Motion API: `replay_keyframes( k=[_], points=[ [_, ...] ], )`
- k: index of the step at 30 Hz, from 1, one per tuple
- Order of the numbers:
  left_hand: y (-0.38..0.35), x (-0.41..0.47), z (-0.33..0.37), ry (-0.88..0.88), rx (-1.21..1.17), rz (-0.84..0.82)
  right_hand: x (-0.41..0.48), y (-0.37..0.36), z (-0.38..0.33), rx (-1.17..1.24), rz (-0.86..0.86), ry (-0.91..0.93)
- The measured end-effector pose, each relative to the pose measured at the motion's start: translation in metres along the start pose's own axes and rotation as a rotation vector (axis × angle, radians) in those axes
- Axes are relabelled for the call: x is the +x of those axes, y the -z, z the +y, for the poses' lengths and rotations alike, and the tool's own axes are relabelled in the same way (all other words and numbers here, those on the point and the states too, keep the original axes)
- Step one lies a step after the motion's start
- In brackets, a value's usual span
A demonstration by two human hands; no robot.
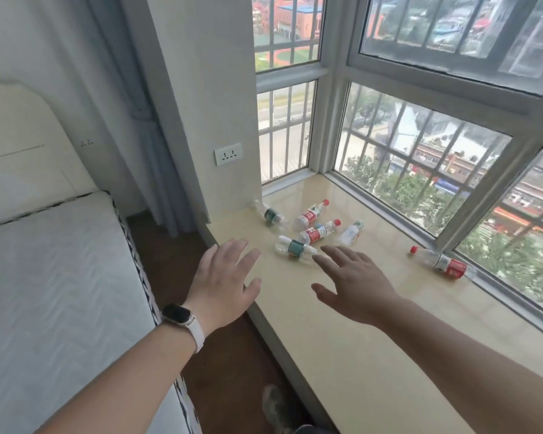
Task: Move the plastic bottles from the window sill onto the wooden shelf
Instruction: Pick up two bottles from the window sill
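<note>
Several empty plastic bottles lie on their sides on the beige window sill [342, 324]. A green-label bottle [295, 248] lies nearest, just beyond my fingertips. Behind it are two red-label bottles [318, 232] [311, 213], a small clear bottle [351, 233] and another green-label bottle [268, 213] near the wall. One red-label bottle [444, 263] lies apart at the right by the window frame. My left hand [224, 281] and my right hand [355, 281] hover open over the sill's front, holding nothing. No wooden shelf is in view.
A bed with a white mattress [60, 292] and padded headboard [22, 145] stands at the left. A narrow strip of dark floor [226, 371] runs between bed and sill. A grey curtain [157, 145] and a wall socket [228, 154] are beside the window [420, 151].
</note>
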State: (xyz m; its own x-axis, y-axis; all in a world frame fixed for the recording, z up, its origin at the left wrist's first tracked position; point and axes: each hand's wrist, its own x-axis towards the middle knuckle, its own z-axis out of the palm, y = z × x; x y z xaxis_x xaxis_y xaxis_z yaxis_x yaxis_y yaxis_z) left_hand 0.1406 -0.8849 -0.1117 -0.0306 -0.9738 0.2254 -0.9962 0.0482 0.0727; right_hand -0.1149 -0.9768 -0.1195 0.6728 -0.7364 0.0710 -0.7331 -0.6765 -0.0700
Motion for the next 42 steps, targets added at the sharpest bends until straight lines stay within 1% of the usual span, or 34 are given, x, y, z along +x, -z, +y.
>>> replay_keyframes(
  k=[8, 13, 17, 21, 24, 26, 30, 32, 34, 38, 42],
  points=[
    [-0.042, 0.104, -0.036, -0.042, 0.013, -0.057, 0.089, -0.042, 0.047, 0.049, -0.032, -0.046],
    [-0.071, 0.172, -0.059, -0.069, 0.027, -0.162, 0.150, -0.076, 0.081, 0.114, -0.061, -0.126],
    [-0.095, 0.215, -0.073, -0.104, 0.053, -0.214, 0.191, -0.097, 0.101, 0.177, -0.082, -0.194],
    [-0.113, 0.261, -0.082, -0.125, 0.066, -0.257, 0.220, -0.113, 0.115, 0.220, -0.113, -0.214],
    [-0.130, 0.284, -0.086, -0.190, 0.060, -0.264, 0.232, -0.118, 0.125, 0.247, -0.117, -0.251],
    [-0.145, 0.299, -0.087, -0.230, 0.035, -0.301, 0.237, -0.122, 0.132, 0.266, -0.109, -0.286],
    [-0.180, 0.325, -0.088, -0.243, 0.010, -0.462, 0.235, -0.129, 0.143, 0.292, -0.093, -0.373],
    [-0.198, 0.334, -0.090, -0.277, 0.009, -0.515, 0.230, -0.133, 0.142, 0.303, -0.081, -0.428],
    [-0.210, 0.343, -0.090, -0.338, -0.003, -0.533, 0.224, -0.139, 0.137, 0.302, -0.093, -0.503],
    [-0.236, 0.368, -0.086, -0.482, -0.077, -0.513, 0.219, -0.156, 0.128, 0.313, -0.145, -0.665],
    [-0.268, 0.396, -0.082, -0.630, -0.068, -0.613, 0.224, -0.172, 0.112, 0.309, -0.179, -0.823]
  ],
)
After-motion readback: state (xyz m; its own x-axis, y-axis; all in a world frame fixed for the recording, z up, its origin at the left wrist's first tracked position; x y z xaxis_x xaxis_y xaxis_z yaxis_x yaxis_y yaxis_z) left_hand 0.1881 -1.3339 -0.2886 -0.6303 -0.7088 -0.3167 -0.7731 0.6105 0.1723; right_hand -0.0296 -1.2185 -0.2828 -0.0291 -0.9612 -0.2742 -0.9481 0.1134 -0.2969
